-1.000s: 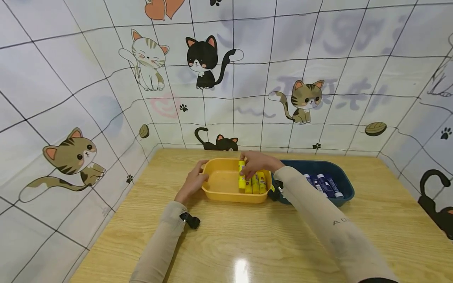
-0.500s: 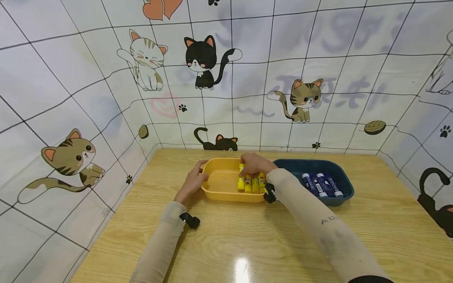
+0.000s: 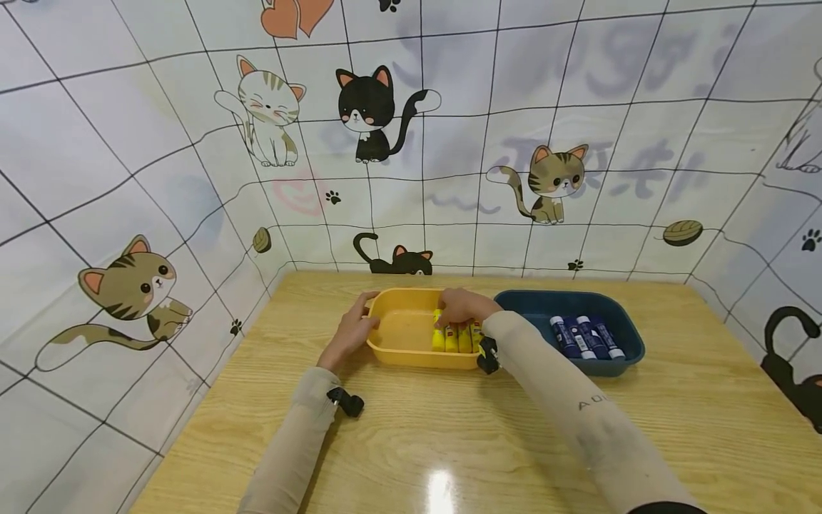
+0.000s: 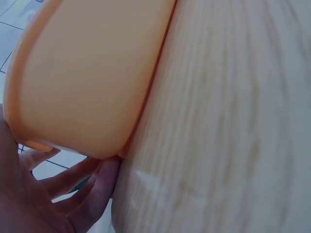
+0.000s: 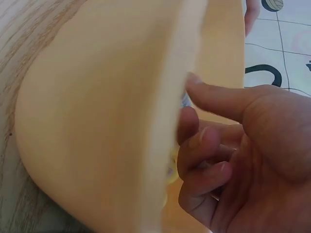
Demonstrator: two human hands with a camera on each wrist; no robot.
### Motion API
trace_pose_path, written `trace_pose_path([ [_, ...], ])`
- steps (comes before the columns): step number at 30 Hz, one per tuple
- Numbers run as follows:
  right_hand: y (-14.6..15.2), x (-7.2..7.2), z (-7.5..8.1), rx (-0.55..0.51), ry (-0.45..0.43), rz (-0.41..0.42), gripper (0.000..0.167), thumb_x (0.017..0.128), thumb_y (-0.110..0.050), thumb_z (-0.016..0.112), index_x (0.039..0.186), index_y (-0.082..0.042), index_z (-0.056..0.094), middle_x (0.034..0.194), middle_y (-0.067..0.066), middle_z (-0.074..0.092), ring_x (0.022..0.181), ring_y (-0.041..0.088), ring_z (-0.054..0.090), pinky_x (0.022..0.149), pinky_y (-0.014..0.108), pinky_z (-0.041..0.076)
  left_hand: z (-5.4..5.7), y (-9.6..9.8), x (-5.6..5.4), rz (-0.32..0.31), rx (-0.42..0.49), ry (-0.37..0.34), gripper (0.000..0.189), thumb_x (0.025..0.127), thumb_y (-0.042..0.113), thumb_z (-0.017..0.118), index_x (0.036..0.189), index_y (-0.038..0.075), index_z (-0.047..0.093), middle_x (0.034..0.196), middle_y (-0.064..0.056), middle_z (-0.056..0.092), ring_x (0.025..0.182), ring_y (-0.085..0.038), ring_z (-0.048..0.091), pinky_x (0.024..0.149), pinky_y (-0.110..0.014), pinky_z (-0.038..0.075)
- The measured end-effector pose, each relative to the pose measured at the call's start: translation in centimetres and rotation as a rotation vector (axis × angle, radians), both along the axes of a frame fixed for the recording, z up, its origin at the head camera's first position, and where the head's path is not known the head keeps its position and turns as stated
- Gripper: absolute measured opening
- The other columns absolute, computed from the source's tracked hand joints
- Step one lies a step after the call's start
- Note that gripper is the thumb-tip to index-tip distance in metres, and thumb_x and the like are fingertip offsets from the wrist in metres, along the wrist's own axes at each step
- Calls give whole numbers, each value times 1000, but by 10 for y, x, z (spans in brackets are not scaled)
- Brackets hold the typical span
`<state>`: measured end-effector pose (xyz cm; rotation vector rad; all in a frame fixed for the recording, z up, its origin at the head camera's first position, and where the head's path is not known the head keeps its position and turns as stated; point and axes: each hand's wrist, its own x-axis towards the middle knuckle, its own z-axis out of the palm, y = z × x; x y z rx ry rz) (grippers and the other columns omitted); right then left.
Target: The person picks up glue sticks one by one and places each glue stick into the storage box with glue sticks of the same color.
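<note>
A yellow plastic basket (image 3: pixel 401 330) sits on the wooden table. My left hand (image 3: pixel 349 330) grips its left end; the left wrist view has the fingers (image 4: pixel 75 177) against the basket's outer wall. Inside, at the right end, several yellow glue sticks (image 3: pixel 464 341) lie side by side. My right hand (image 3: pixel 465 307) reaches over them and pinches the leftmost glue stick (image 3: pixel 439 340), whose upper part the fingers cover. In the right wrist view, the basket's near wall (image 5: pixel 97 121) hides most of that stick, and the right hand's fingers (image 5: pixel 206 145) are curled.
A dark blue basket (image 3: pixel 533 300) stands right beside the yellow one, with several navy glue sticks (image 3: pixel 586 338) with white ends lying in it. Bare wooden table (image 3: pixel 398 435) lies in front. A cat-patterned cloth (image 3: pixel 462 214) rises behind the table.
The leftmost yellow glue stick has gone down level with the row. My right hand has lowered with it, and the right wrist has dropped slightly. My left hand stays on the basket.
</note>
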<state>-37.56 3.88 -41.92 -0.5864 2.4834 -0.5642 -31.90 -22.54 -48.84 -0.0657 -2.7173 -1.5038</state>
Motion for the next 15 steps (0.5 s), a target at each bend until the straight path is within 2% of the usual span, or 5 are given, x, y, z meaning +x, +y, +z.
trace_pose_path([
  [4,5,2,4,-33,25,17,51,101,-36,65,136,0,58,85,8,65,65,17,57,64,29,50,-3,-4,0,-1,9,-7,64,96,20,58,157,25,42,129,-22,64,101,-31,69,79,-36,59],
  [8,14,6,13,-82,73,47,55,103,-42,59,141,-3,53,97,13,70,71,23,64,67,34,55,-1,-12,4,2,9,-24,60,100,27,60,157,25,41,130,-23,63,103,-31,69,81,-37,60],
  [12,35,10,26,-159,98,28,48,105,-44,55,137,-8,54,98,20,71,60,24,58,61,35,53,5,-21,8,-9,-3,-40,59,103,33,57,159,24,38,134,-25,62,108,-35,69,87,-42,59],
  [15,60,11,37,-212,147,21,43,106,-43,53,133,-10,56,92,19,70,53,22,53,60,34,50,10,-29,10,-21,-18,-59,60,105,41,53,160,24,36,141,-24,60,118,-36,66,92,-43,57],
])
